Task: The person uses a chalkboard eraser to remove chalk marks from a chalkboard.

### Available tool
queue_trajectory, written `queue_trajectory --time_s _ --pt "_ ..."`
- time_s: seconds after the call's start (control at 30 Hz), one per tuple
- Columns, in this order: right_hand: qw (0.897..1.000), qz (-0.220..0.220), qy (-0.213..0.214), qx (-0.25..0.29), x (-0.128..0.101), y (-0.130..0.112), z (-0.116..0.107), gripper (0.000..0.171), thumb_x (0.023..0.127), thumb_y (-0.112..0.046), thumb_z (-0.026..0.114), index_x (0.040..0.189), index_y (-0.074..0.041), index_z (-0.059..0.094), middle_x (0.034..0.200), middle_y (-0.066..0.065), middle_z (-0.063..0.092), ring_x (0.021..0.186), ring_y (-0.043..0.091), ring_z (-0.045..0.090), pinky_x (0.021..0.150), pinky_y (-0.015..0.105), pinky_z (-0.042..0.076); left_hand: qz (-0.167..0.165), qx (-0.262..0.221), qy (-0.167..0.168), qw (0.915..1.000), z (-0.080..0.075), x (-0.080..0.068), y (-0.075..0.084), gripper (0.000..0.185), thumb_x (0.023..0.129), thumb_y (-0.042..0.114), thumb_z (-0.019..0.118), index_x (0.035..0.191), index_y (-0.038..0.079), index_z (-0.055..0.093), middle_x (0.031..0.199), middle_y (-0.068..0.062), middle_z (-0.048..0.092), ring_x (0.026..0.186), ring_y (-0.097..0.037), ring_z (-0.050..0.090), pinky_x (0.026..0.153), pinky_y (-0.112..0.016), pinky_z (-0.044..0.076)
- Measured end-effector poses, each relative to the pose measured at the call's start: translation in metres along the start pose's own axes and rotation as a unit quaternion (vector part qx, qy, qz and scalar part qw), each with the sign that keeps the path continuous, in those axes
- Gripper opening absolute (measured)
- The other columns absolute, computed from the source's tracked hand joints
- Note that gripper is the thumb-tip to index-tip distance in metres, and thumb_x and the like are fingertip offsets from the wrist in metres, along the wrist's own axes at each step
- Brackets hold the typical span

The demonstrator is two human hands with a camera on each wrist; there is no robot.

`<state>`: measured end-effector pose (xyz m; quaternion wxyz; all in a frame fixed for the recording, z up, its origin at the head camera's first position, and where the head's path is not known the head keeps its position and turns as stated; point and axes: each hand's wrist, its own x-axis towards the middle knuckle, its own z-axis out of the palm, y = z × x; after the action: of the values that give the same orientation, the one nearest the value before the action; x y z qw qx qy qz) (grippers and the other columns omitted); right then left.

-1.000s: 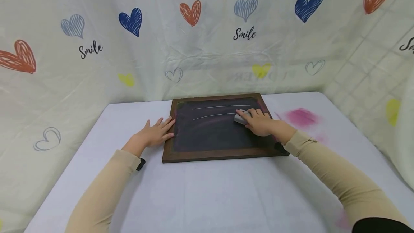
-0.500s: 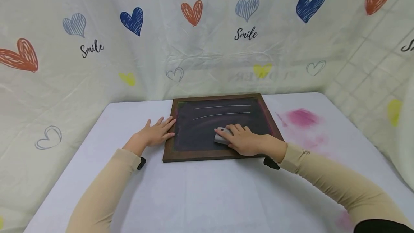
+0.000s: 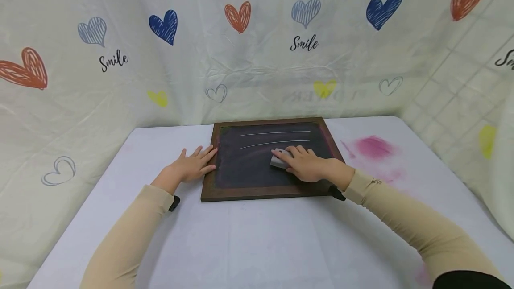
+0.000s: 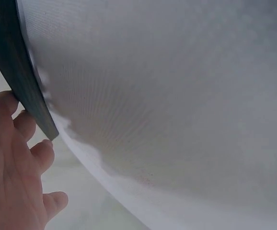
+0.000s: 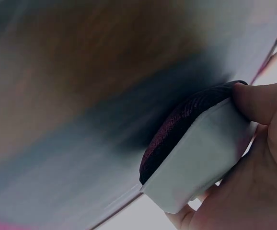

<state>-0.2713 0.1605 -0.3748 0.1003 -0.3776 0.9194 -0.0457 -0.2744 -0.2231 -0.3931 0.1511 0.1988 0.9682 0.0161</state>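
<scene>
We see the right hand [image 3: 307,165] curl its fingers around an eraser [image 3: 279,160], pressing it on the chalkboard [image 3: 257,168] below two chalk lines [image 3: 274,142]. The left hand [image 3: 192,167] lies flat, fingers spread, against the board's left frame on the worktop [image 3: 257,244].

Head view: eraser [image 3: 279,160] mostly covered by right hand [image 3: 307,165], only its left end shows. Lower right corner of chalkboard [image 3: 257,157] frame hidden behind that wrist. "Smile" print at right edge cut off. Both sleeves run out the bottom edge.

Left wrist view: left hand [image 4: 14,177] cropped at left and bottom; the surface is a pale blur.

Right wrist view: board surface is a smear, no chalk lines readable. Palm cropped at right; eraser's dark felt [image 5: 181,127] is sharp.
</scene>
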Motion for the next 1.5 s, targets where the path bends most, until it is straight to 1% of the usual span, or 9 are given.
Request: queue_trajectory --time_s 0.13,0.23,0.3,0.47,0.6,0.7,0.9,1.13,1.5 --pt "0.998 0.055 0.008 0.0 0.0 0.027 -0.002 0.062 0.11 -0.02 0.049 0.164 -0.015 0.019 0.15 0.03 0.034 0.132 0.047 0.037 0.095 0.059 0.039 0.0 -0.001 0.001 1.0 0.001 -0.001 0.0 0.072 0.11 0.049 0.038 0.166 0.012 0.014 0.171 -0.015 0.01 0.155 -0.042 0.01 0.115 -0.073 0.001" --pt "0.995 0.101 0.012 -0.006 -0.004 0.043 -0.004 0.062 0.11 -0.019 0.049 0.164 -0.014 0.019 0.148 0.032 0.034 0.126 0.047 0.038 0.091 0.058 0.039 0.0 0.001 0.002 1.0 0.001 -0.001 -0.001 0.072 0.11 0.05 0.037 0.166 0.012 0.014 0.171 -0.014 0.01 0.155 -0.042 0.01 0.115 -0.073 0.002" --pt "0.991 0.13 0.014 -0.011 -0.007 0.051 -0.005 0.063 0.109 -0.018 0.05 0.163 -0.013 0.019 0.147 0.033 0.033 0.124 0.047 0.038 0.093 0.06 0.038 0.001 0.002 0.002 1.0 0.002 0.0 -0.002 0.072 0.11 0.05 0.037 0.166 0.012 0.013 0.171 -0.014 0.01 0.155 -0.042 0.01 0.115 -0.073 0.003" --pt "0.985 0.174 0.019 0.008 -0.007 0.061 -0.01 0.064 0.108 -0.015 0.05 0.164 -0.011 0.018 0.146 0.037 0.031 0.127 0.052 0.035 0.099 0.067 0.035 0.002 0.001 0.003 1.0 0.002 0.0 -0.003 0.071 0.11 0.05 0.036 0.166 0.012 0.013 0.171 -0.013 0.01 0.155 -0.042 0.011 0.115 -0.073 0.003" --pt "0.977 0.209 0.023 0.036 -0.003 0.064 -0.016 0.065 0.109 -0.016 0.048 0.165 -0.01 0.015 0.151 0.037 0.025 0.135 0.054 0.028 0.102 0.068 0.031 0.003 -0.002 0.004 1.0 0.001 0.0 -0.002 0.072 0.11 0.05 0.036 0.166 0.012 0.014 0.171 -0.014 0.011 0.155 -0.042 0.01 0.115 -0.074 0.003" --pt "0.972 0.232 0.012 0.046 0.0 0.067 -0.019 0.064 0.11 -0.017 0.045 0.165 -0.01 0.013 0.154 0.037 0.02 0.138 0.054 0.024 0.104 0.068 0.028 0.001 -0.002 0.004 1.0 0.001 0.001 -0.003 0.072 0.11 0.05 0.036 0.166 0.013 0.013 0.171 -0.014 0.01 0.155 -0.042 0.01 0.115 -0.074 0.002" --pt "0.969 0.241 -0.008 0.062 0.006 0.067 -0.018 0.065 0.11 -0.016 0.043 0.166 -0.01 0.01 0.154 0.038 0.017 0.139 0.054 0.02 0.104 0.069 0.026 0.0 0.003 0.004 1.0 0.003 0.002 -0.003 0.072 0.11 0.05 0.037 0.166 0.013 0.012 0.171 -0.013 0.009 0.155 -0.041 0.01 0.115 -0.073 0.003" --pt "0.97 0.233 -0.007 0.063 0.018 0.058 -0.016 0.065 0.11 -0.018 0.043 0.166 -0.01 0.01 0.154 0.038 0.018 0.138 0.054 0.022 0.105 0.07 0.025 0.005 0.003 0.001 1.0 0.001 0.002 -0.003 0.071 0.11 0.051 0.035 0.166 0.013 0.013 0.171 -0.013 0.009 0.155 -0.041 0.01 0.115 -0.074 0.003" --pt "0.969 0.237 -0.007 0.066 0.062 0.034 -0.006 0.067 0.11 -0.019 0.043 0.167 -0.016 0.009 0.159 0.031 0.019 0.143 0.049 0.021 0.109 0.067 0.024 0.003 0.004 -0.001 1.0 0.002 0.002 -0.004 0.072 0.11 0.051 0.036 0.166 0.013 0.012 0.171 -0.013 0.009 0.155 -0.041 0.01 0.115 -0.073 0.003"
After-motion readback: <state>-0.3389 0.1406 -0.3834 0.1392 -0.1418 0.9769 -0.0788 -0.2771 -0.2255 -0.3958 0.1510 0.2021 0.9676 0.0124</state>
